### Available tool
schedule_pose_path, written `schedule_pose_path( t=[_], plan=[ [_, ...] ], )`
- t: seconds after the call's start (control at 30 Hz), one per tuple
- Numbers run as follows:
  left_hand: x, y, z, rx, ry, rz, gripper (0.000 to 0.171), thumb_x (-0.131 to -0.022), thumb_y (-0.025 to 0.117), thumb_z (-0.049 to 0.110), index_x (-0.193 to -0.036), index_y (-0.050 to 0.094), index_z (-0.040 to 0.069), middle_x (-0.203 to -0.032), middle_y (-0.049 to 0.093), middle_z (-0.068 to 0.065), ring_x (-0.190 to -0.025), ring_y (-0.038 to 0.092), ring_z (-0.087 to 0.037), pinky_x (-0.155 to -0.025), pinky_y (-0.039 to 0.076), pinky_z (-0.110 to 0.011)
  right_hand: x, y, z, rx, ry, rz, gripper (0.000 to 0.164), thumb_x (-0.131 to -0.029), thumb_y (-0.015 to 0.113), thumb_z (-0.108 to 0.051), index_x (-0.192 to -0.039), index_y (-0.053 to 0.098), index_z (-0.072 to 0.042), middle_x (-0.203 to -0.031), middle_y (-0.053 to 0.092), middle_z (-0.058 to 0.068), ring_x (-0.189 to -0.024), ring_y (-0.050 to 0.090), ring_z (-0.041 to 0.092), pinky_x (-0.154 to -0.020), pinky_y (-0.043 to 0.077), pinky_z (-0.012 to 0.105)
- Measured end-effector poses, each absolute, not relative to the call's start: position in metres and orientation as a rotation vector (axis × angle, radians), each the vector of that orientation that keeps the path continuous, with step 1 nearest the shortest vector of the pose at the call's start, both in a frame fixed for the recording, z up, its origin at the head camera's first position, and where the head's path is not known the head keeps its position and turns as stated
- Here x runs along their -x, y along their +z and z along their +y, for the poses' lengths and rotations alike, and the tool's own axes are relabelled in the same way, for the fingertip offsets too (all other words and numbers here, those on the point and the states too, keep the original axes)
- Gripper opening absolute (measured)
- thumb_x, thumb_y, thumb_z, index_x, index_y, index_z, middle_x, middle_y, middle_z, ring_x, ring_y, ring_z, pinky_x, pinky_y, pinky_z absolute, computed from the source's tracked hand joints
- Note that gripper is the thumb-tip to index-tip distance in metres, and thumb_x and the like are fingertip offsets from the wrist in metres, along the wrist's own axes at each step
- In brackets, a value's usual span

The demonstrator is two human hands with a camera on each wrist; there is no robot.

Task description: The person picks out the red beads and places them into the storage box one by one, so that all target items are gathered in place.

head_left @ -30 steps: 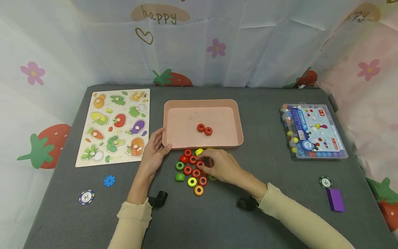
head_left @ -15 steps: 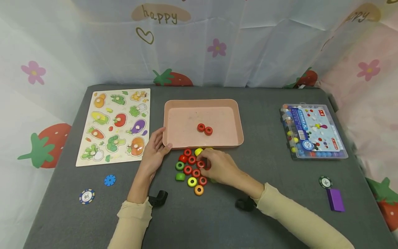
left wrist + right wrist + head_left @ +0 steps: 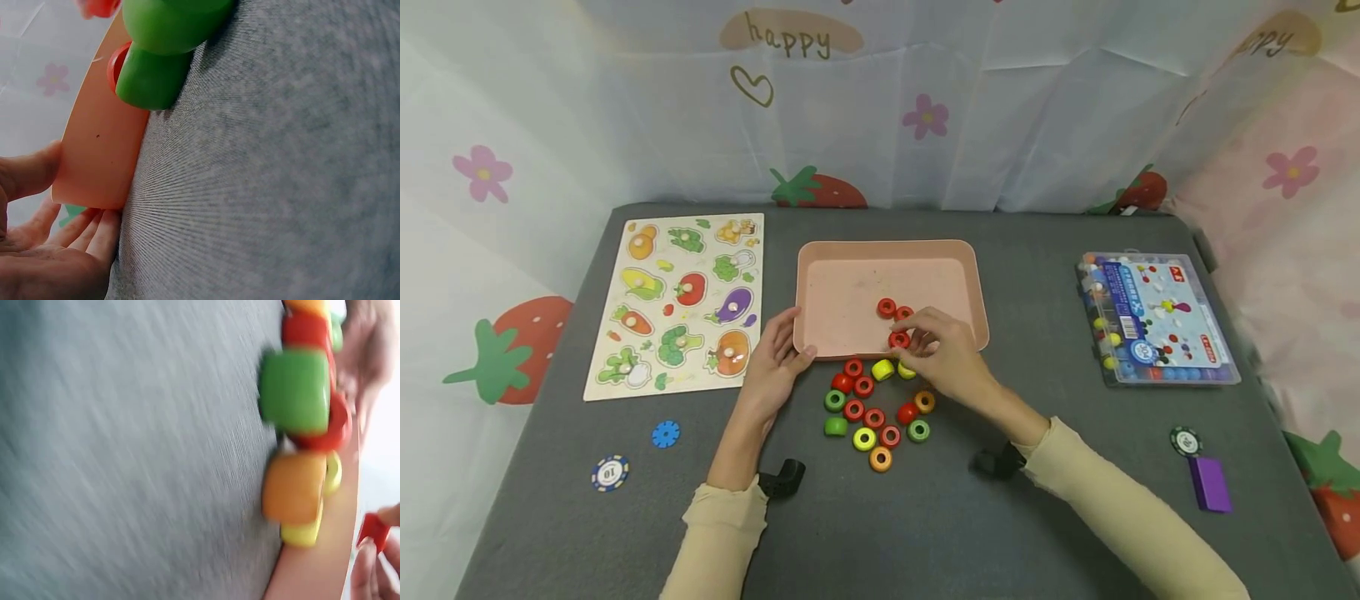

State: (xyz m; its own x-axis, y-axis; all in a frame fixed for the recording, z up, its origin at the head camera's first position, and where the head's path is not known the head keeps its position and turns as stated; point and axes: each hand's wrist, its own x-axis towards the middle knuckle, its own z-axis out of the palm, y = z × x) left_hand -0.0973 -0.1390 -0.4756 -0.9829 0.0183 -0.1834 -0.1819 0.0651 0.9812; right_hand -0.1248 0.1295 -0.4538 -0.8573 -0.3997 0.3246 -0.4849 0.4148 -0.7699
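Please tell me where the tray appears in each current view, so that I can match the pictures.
Head: the tray is in the middle.
Left wrist: the tray is at left, slanting.
Right wrist: the tray is at lower right, partly behind beads.
Shared landmark: the left hand, by the tray's end.

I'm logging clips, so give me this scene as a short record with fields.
Left hand: touches the near left corner of the pink tray
Right hand: pinches a red bead above the tray
Tray contents: two red beads, side by side
Near side of tray: loose beads in red, green, yellow and orange
Left of tray: vegetable puzzle board
Right of tray: clear plastic box
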Motion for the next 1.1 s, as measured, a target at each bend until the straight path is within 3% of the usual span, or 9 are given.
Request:
schedule_pose_path(
  t=[0.2, 0.37, 0.6, 0.9, 1.1],
  plan=[
    [0.096, -0.475, -0.139, 0.168, 2.044, 2.187, 0.063, -0.099, 0.06, 0.004, -0.155, 0.033, 0.013, -0.161, 0.032, -0.011, -0.15, 0.029, -0.024, -0.123, 0.023, -0.042, 0.147, -0.455, 0.138, -0.393, 1.323, -2.7, 0.024, -0.08, 0.081, -0.003, -0.103, 0.075, -0.001, -0.09, 0.068, 0.012, -0.074, 0.063, 0.024, -0.066, 0.051, 0.031],
    [0.096, -0.475, -0.139, 0.17, 2.042, 2.182, 0.064, -0.099, 0.06, 0.004, -0.155, 0.032, 0.013, -0.162, 0.032, -0.01, -0.15, 0.029, -0.023, -0.123, 0.024, -0.042, 0.153, -0.458, 0.138, -0.282, 1.265, -2.814, 0.024, -0.08, 0.082, -0.005, -0.102, 0.076, 0.0, -0.087, 0.067, 0.013, -0.076, 0.063, 0.023, -0.067, 0.051, 0.033],
    [0.096, -0.474, -0.138, 0.166, 2.054, 2.174, 0.063, -0.099, 0.061, 0.005, -0.155, 0.034, 0.013, -0.161, 0.032, -0.01, -0.15, 0.029, -0.023, -0.123, 0.023, -0.042, 0.159, -0.459, 0.129, -0.282, 1.259, -2.844, 0.026, -0.078, 0.085, -0.008, -0.102, 0.077, -0.002, -0.09, 0.071, 0.011, -0.078, 0.068, 0.022, -0.07, 0.055, 0.034],
    [0.095, -0.475, -0.139, 0.15, 2.067, 2.159, 0.063, -0.099, 0.06, 0.007, -0.155, 0.033, 0.015, -0.161, 0.032, -0.009, -0.15, 0.028, -0.021, -0.124, 0.023, -0.04, 0.159, -0.459, 0.127, -0.364, 1.461, -2.769, 0.023, -0.081, 0.078, 0.004, -0.104, 0.072, 0.002, -0.095, 0.073, 0.015, -0.085, 0.071, 0.025, -0.078, 0.061, 0.037],
    [0.095, -0.475, -0.14, 0.151, 2.057, 2.166, 0.063, -0.099, 0.061, 0.008, -0.155, 0.032, 0.014, -0.161, 0.032, -0.009, -0.15, 0.028, -0.022, -0.124, 0.023, -0.041, 0.137, -0.448, 0.131, -0.652, 1.44, -2.692, 0.021, -0.081, 0.081, -0.002, -0.1, 0.073, -0.002, -0.094, 0.072, 0.009, -0.083, 0.065, 0.021, -0.075, 0.057, 0.038]
  ],
)
